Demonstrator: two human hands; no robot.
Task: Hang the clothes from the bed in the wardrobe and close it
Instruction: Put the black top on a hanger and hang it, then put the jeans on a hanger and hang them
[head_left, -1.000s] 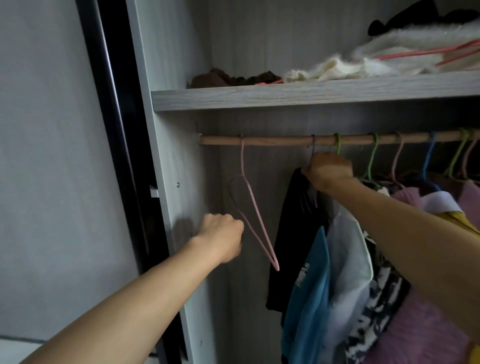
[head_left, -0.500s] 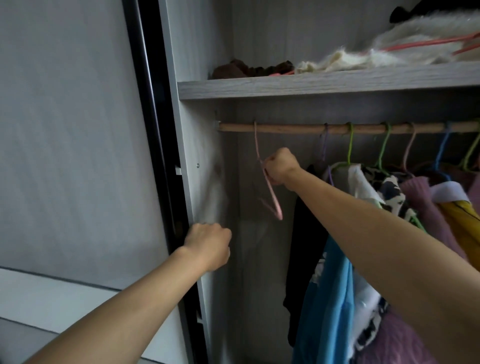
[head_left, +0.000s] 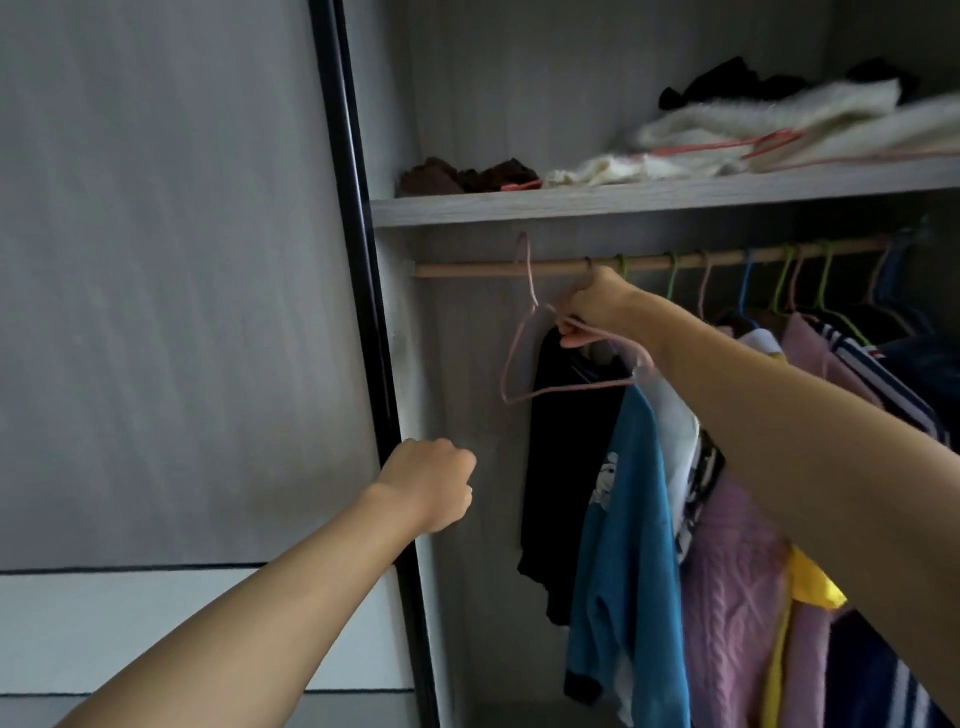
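**Empty pink hanger in the right hand at the wardrobe rod**

The right hand (head_left: 597, 312) is up just under the wooden rod (head_left: 467, 270), fingers curled round the pink hanger (head_left: 571, 392). The wire of its upper right arm runs between the thumb and the folded fingers, close to the neck. From that grip the hook rises toward 11 o'clock, and its curve stands above the line of the rod. Whether it bears on the rod I can't tell. The rest of the triangle hangs toward 7 o'clock of the hand, tilted and bare of clothing, in front of a black garment (head_left: 561, 467).

The left hand (head_left: 431, 483) sits at 7 o'clock from the hanger, well apart from it. It is curled into a fist at the front edge of the wardrobe's side panel (head_left: 410, 364). I see nothing in it, though the palm faces away.

At 3 to 5 o'clock of the right hand the rod is crowded with hung clothes, among them a blue top (head_left: 623, 545) and a pink knit (head_left: 737, 571). At 12 o'clock the shelf (head_left: 623, 200) carries pale folded clothes (head_left: 779, 124) and a dark heap (head_left: 457, 176). The sliding door (head_left: 156, 312) fills the 9 o'clock side, and the wardrobe stands open.
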